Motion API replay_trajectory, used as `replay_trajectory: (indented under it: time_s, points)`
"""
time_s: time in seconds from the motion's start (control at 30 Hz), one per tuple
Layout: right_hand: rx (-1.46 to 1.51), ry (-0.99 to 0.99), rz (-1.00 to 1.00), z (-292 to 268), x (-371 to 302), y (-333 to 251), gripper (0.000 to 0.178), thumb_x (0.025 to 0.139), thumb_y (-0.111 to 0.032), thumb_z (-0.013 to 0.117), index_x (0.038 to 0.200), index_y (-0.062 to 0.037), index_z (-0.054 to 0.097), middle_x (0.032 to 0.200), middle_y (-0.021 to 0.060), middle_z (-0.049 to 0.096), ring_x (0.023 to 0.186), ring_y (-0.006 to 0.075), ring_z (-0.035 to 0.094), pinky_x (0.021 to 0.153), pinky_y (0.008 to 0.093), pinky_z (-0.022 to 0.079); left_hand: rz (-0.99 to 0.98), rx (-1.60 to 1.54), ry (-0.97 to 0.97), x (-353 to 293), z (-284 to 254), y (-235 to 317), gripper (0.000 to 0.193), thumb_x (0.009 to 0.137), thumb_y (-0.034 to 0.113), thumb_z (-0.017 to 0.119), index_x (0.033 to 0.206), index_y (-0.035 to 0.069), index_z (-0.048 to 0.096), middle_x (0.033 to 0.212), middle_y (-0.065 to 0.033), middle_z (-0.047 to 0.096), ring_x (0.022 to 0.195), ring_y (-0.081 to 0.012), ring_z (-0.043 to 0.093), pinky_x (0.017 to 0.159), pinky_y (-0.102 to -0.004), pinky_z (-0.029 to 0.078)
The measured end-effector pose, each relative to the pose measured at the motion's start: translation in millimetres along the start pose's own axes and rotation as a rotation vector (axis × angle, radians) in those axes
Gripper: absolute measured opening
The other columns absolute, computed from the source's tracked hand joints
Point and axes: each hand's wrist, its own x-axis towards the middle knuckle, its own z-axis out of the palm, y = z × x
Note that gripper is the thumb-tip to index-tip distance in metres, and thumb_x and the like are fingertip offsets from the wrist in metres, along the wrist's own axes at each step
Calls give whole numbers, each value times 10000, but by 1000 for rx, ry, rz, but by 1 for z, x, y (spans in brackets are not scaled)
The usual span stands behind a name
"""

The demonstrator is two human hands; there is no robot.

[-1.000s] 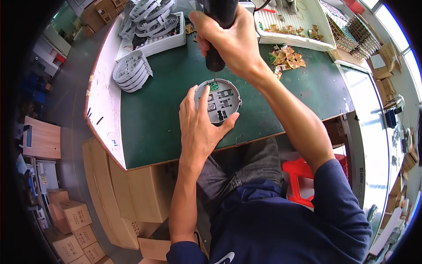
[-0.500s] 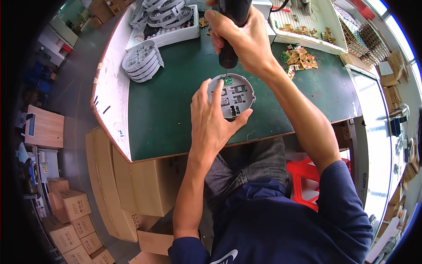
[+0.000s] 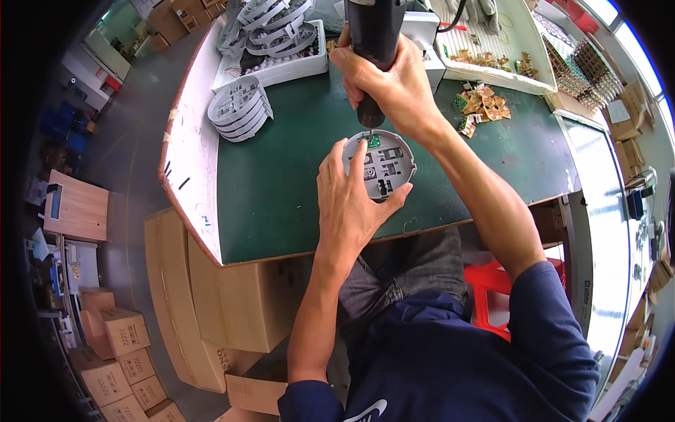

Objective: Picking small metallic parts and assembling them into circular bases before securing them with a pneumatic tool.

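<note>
A: What've I got on my feed, and where'd you grab it?

B: Shallow round gray plastic housing (image 3: 379, 163), rectangular cutouts, at 1 o'clock on the green benchtop (image 3: 281, 190). Probably light, stiff; I'd take the rim, avoiding the fragile-looking green circuit board (image 3: 375, 141) at its 12. Left hand (image 3: 349, 211) grips its sides, thumb around 5; right hand (image 3: 394, 88) wraps a black power screwdriver (image 3: 376, 35).

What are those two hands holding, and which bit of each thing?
The right hand grips the black power screwdriver around its body. The left hand holds the round grey housing by its edge, thumb at the lower right.
</note>
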Motion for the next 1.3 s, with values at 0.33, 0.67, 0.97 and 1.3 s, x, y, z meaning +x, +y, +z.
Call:
replay_trajectory:
  time_s: [0.33,0.67,0.97,1.3]
  points:
    - [-154,-10,24,-18,6,-9,575,943,-346,783,1332,7,551,819,35,643,776,91,626,712,278,514,-10,-119,1,-2,-6,-3,963,740,441,893,1457,-26,453,1449,-243,437,1298,-432,462,1094,-520,418]
    - [51,20,518,-93,-122,-19,527,969,-137,685,1447,10,519,1310,89,632,1148,160,606,1009,306,488,375,-321,-18,32,-25,0,1147,703,612,869,1548,10,381,1548,-249,416,1478,-399,354,1220,-476,302]
    - [-1878,780,514,-457,-353,-104,462,1054,-213,584,1492,-345,521,1298,134,709,1100,303,735,802,447,615,-282,386,-424,175,-160,-166,1011,750,661,824,1399,-65,553,1372,-278,592,1293,-369,575,1107,-399,435]
    - [-1467,433,350,-357,-275,-102,473,998,-137,652,1465,-116,577,1377,173,648,1234,321,630,1053,419,501,-276,343,-353,168,-156,-138,943,768,562,849,1415,-53,545,1359,-244,635,1279,-303,605,1075,-383,457]
